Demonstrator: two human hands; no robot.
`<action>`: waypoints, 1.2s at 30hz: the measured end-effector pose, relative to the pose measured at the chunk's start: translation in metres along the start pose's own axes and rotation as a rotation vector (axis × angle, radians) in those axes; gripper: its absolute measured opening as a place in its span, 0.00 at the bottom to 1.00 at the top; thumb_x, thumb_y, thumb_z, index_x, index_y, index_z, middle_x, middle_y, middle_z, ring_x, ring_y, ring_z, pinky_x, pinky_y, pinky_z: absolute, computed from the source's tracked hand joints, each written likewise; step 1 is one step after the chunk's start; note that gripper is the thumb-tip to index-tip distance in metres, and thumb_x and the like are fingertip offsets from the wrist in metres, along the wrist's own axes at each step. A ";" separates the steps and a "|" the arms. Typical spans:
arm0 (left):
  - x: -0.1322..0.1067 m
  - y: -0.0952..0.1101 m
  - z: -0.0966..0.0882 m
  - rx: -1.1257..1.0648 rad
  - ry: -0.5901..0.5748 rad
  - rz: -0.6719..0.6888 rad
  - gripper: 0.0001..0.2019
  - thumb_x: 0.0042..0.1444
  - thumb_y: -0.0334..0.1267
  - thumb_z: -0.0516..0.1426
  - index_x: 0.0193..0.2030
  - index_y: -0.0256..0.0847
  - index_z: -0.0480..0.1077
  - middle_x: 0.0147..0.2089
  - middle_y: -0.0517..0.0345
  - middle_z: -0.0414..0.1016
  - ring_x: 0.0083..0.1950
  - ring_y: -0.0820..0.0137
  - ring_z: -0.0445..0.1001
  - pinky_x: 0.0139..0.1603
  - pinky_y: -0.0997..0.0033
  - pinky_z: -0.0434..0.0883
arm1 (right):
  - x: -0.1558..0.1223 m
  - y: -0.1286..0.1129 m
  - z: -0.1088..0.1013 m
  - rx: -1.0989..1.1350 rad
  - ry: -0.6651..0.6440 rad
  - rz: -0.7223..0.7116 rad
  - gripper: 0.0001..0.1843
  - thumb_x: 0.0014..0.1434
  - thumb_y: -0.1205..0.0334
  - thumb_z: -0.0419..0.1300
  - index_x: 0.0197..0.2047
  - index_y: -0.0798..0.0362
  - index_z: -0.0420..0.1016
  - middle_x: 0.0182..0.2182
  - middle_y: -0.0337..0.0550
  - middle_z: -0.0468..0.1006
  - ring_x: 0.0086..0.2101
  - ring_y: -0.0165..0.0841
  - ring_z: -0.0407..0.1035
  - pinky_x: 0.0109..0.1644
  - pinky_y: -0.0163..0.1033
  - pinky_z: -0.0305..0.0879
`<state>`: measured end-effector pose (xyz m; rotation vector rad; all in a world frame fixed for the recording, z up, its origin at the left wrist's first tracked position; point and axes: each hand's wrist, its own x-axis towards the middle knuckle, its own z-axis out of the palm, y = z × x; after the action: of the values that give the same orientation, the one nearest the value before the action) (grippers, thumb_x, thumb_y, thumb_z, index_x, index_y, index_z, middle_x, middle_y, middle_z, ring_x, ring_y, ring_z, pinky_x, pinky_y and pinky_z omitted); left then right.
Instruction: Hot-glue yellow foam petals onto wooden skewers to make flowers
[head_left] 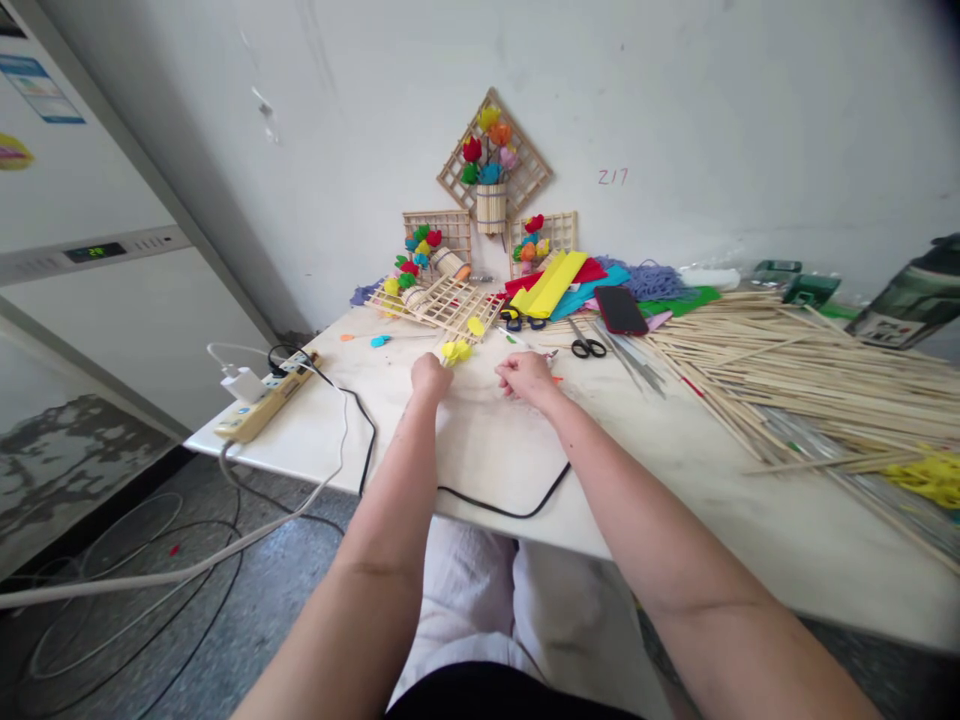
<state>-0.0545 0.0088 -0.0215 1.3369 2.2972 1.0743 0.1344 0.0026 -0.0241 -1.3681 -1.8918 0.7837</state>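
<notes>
My left hand [431, 377] is closed in a pinch at the middle of the table, holding a yellow flower [456, 352] that juts out past the fingertips. A little to its right, my right hand [523, 377] has its fingers drawn together; whatever may be between them is too small to make out. Just beyond the hands, a small yellow round piece [475, 327] lies on a flat wooden lattice [442, 308]. Blue-and-black scissors [523, 320] lie behind my right hand, and black-handled scissors [589, 347] to its right.
Finished lattices with colourful flowers, one hung on the wall [491, 165], stand at the back. Coloured sheets [551, 285], a phone [621, 310], many thin wooden sticks [810, 360] and a bottle [911, 295] fill the right. A power strip [266, 400] and a black cord [517, 513] lie nearer.
</notes>
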 end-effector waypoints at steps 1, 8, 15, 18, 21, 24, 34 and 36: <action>0.003 -0.003 -0.001 -0.071 0.008 -0.016 0.12 0.29 0.21 0.57 0.22 0.41 0.66 0.36 0.44 0.76 0.49 0.52 0.72 0.47 0.62 0.64 | 0.001 0.000 0.000 0.008 0.002 0.004 0.09 0.54 0.63 0.55 0.25 0.55 0.73 0.21 0.39 0.77 0.20 0.26 0.71 0.25 0.28 0.62; 0.007 -0.007 -0.005 -0.657 0.093 -0.168 0.10 0.30 0.24 0.53 0.23 0.39 0.67 0.19 0.61 0.64 0.29 0.67 0.70 0.34 0.67 0.63 | -0.002 -0.004 0.000 0.125 -0.020 0.053 0.09 0.54 0.66 0.56 0.24 0.56 0.71 0.21 0.40 0.76 0.19 0.25 0.70 0.21 0.27 0.60; -0.019 0.036 -0.003 -1.244 -0.310 -0.238 0.07 0.34 0.21 0.50 0.20 0.36 0.61 0.20 0.62 0.61 0.20 0.81 0.57 0.23 0.79 0.57 | -0.015 -0.026 0.000 0.503 -0.063 0.187 0.07 0.55 0.68 0.56 0.25 0.57 0.69 0.26 0.41 0.77 0.18 0.22 0.68 0.18 0.26 0.59; -0.033 0.054 0.000 -1.338 -0.464 -0.229 0.09 0.34 0.21 0.50 0.23 0.36 0.63 0.21 0.62 0.62 0.20 0.81 0.57 0.23 0.78 0.58 | -0.015 -0.028 0.005 0.574 -0.028 0.144 0.07 0.56 0.66 0.57 0.26 0.56 0.69 0.25 0.41 0.76 0.21 0.24 0.71 0.19 0.26 0.61; -0.045 0.065 0.006 -1.325 -0.497 -0.168 0.08 0.34 0.23 0.50 0.22 0.37 0.62 0.19 0.64 0.58 0.18 0.80 0.54 0.20 0.75 0.54 | -0.012 -0.027 0.010 0.560 0.013 0.124 0.08 0.58 0.63 0.55 0.27 0.55 0.68 0.20 0.39 0.73 0.21 0.26 0.71 0.21 0.27 0.64; -0.052 0.071 0.013 -1.328 -0.456 -0.095 0.07 0.34 0.24 0.51 0.24 0.38 0.62 0.19 0.64 0.58 0.18 0.79 0.54 0.18 0.75 0.51 | -0.009 -0.025 0.011 0.477 0.071 0.133 0.09 0.58 0.63 0.54 0.26 0.54 0.66 0.18 0.37 0.70 0.18 0.26 0.68 0.21 0.28 0.63; -0.058 0.069 0.030 -1.307 -0.449 0.033 0.10 0.38 0.31 0.62 0.27 0.39 0.64 0.21 0.64 0.64 0.22 0.77 0.63 0.24 0.76 0.59 | -0.006 -0.014 0.011 0.034 0.198 -0.016 0.10 0.55 0.64 0.52 0.24 0.53 0.67 0.21 0.41 0.74 0.24 0.29 0.69 0.27 0.30 0.62; -0.057 0.067 0.033 -1.309 -0.444 0.042 0.11 0.39 0.33 0.62 0.29 0.39 0.65 0.23 0.64 0.66 0.22 0.78 0.64 0.25 0.77 0.60 | -0.006 -0.014 0.011 -0.010 0.207 -0.049 0.11 0.56 0.62 0.52 0.25 0.54 0.69 0.23 0.42 0.75 0.25 0.30 0.70 0.29 0.31 0.61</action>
<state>0.0371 -0.0038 -0.0030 0.8665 0.8332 1.6008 0.1193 -0.0081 -0.0210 -1.3482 -1.7625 0.5851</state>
